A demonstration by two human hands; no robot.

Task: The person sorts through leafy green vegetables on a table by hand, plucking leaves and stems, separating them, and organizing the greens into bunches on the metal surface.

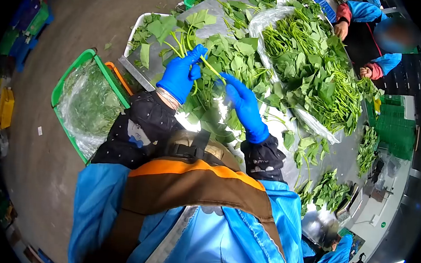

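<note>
My left hand (181, 74), in a blue glove, is closed round several green leafy stems (180, 39) whose leaves stick up above the fist. Just to its right, my right hand (244, 107), also gloved in blue, has its thumb and forefinger together at the lower end of a thick pale stem (212, 69) that runs across from the left hand. Beneath both hands, loose leafy greens (232, 57) are spread over the metal table (290, 174). A big heap of bundled greens (317, 75) lies on clear plastic to the right.
A green crate (60, 79) lined with plastic and holding greens stands at the left. At the table's left corner is a white tray (132, 34). Across the table a co-worker's hands (341, 30) are near the heap. Another person (336, 257) is at the lower right.
</note>
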